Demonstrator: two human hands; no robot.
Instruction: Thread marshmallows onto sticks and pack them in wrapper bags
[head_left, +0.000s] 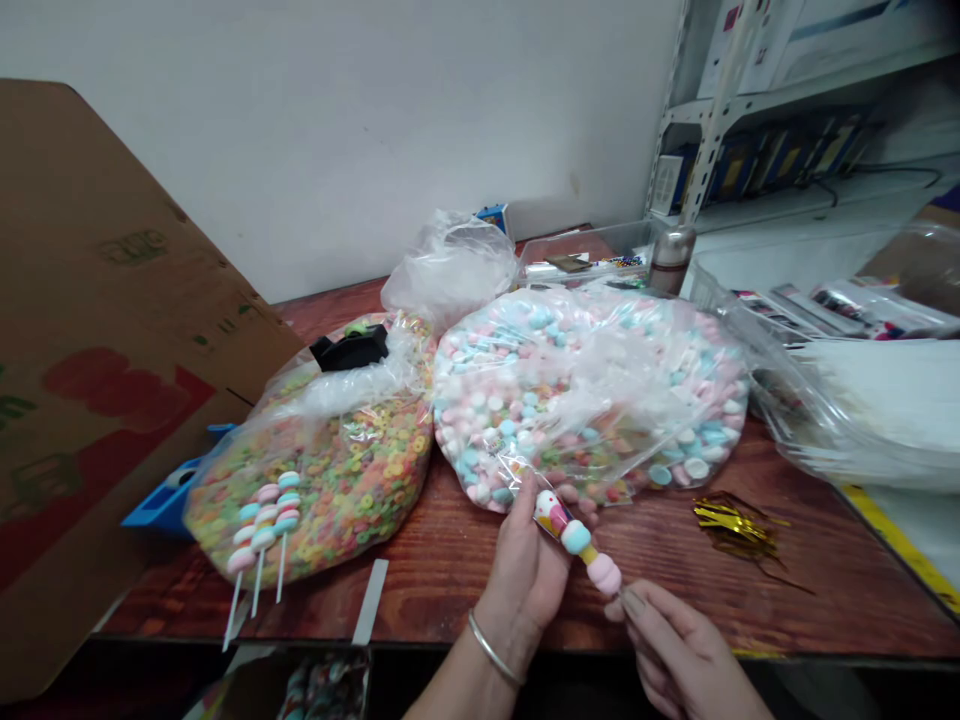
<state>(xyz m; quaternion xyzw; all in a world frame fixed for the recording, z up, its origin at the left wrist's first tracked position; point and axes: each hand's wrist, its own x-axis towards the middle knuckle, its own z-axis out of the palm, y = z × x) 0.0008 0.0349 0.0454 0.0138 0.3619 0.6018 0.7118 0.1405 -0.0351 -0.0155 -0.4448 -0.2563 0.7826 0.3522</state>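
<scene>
A person's left hand (525,572) is gripping a candy skewer (575,538) in closed fingers, its long axis slanting down and to the right, so that the pink marshmallow (604,574) at its free end is pointing toward the right hand (675,650). That hand's loosely parted fingers (643,612) are hovering just beside the pink end, gripping nothing. A metal bangle (492,650) is circling the left wrist. Bare wood of the reddish-brown table (457,590) is showing below and to the right of the skewer, stretching toward a tangle of gold foil ties (735,526). Farther on, a clear bag of pastel marshmallows (592,385) is lying against a clear bag of ring cereal (337,480), with three more skewers (262,528) resting on it. A clear plastic tub (585,255) and a steel flask (671,260) are standing behind, near a white metal shelf (720,112).
</scene>
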